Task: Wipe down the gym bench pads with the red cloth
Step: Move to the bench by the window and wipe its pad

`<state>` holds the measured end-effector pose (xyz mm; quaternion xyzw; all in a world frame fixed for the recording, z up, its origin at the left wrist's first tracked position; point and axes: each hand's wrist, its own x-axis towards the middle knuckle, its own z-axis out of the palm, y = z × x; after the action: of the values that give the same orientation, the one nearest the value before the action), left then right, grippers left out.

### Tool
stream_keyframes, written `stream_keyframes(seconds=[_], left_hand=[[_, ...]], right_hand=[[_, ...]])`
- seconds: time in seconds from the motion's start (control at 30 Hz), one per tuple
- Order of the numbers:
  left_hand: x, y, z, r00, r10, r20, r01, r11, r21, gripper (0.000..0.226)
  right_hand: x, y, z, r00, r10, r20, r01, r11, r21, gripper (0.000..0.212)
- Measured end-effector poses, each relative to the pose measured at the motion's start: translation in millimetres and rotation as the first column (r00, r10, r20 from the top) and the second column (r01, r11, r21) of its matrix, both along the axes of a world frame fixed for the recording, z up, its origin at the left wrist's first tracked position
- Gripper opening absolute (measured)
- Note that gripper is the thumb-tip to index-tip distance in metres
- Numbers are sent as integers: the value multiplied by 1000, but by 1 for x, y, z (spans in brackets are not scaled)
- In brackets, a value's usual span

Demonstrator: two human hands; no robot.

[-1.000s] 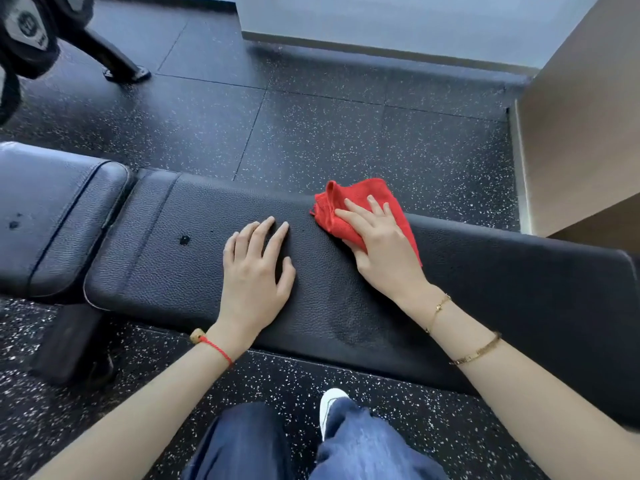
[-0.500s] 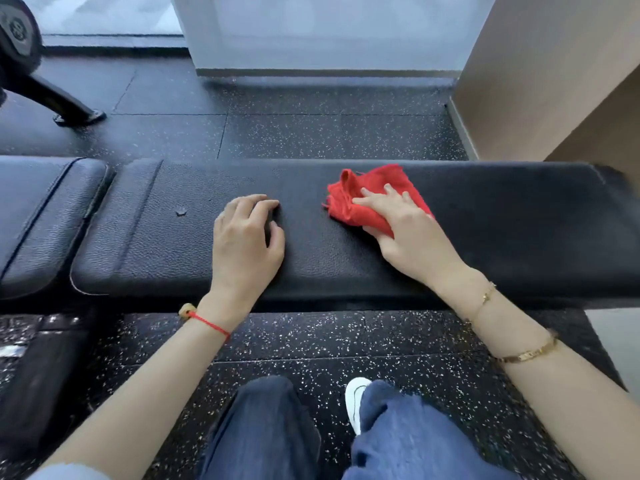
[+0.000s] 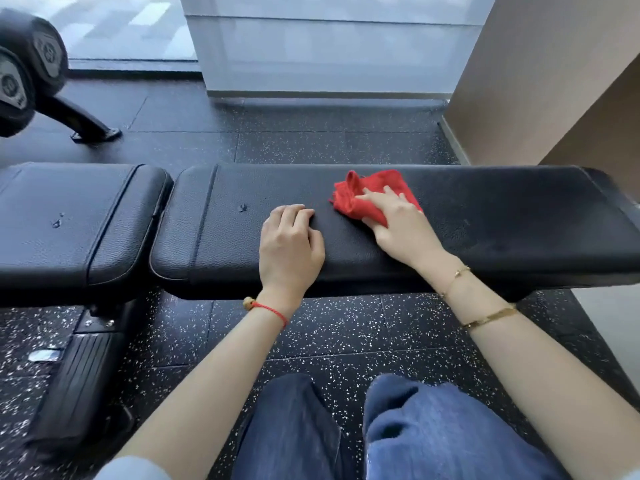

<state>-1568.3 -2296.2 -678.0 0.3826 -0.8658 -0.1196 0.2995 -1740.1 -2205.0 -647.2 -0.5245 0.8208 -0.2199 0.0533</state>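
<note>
The red cloth (image 3: pixel 360 192) lies bunched on the long black bench pad (image 3: pixel 502 216), near its far edge. My right hand (image 3: pixel 401 226) presses down on the cloth with straight fingers and covers its right part. My left hand (image 3: pixel 291 244) rests on the same pad just left of the cloth, fingers curled under, holding nothing. A shorter black seat pad (image 3: pixel 69 216) adjoins the long pad on the left and carries a few small droplets (image 3: pixel 57 221). A small mark (image 3: pixel 243 207) shows on the long pad.
Dumbbells (image 3: pixel 27 71) sit on a rack at the far left. A beige wall (image 3: pixel 554 81) rises behind the bench's right end. The bench's black base (image 3: pixel 79 382) stands on the speckled rubber floor at lower left. My knees in jeans (image 3: pixel 433 427) are below.
My left hand's fingers went from flat to curled on the pad. My right hand stayed pressed on the cloth, sliding slightly right along the pad. The view rose and levelled.
</note>
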Motion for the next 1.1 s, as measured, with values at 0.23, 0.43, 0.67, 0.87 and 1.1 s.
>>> stream_keyframes(seconds=[0.23,0.43,0.67,0.87,1.1], left_hand=[[0,0,-2,1000,5,-8,-5,1000,7,34],[0,0,-2,999,9,-33,-9,1000,-3,35],[0,0,-4,999,14,-38,-14,1000,7,32],[-2,2,-6,998,25,-56,-26,1000,-5,32],[0,0,-7,998,13,-68,-13,1000,6,32]], right_hand=[[-24,-63,10,986,-166,4,166,985,45,38],[9,-33,1,992,126,4,-127,991,36,44],[-32,10,5,990,-141,11,141,990,-4,40],[12,12,1,1000,21,-22,-21,1000,1,44],[16,74,-2,993,113,35,-112,993,-38,45]])
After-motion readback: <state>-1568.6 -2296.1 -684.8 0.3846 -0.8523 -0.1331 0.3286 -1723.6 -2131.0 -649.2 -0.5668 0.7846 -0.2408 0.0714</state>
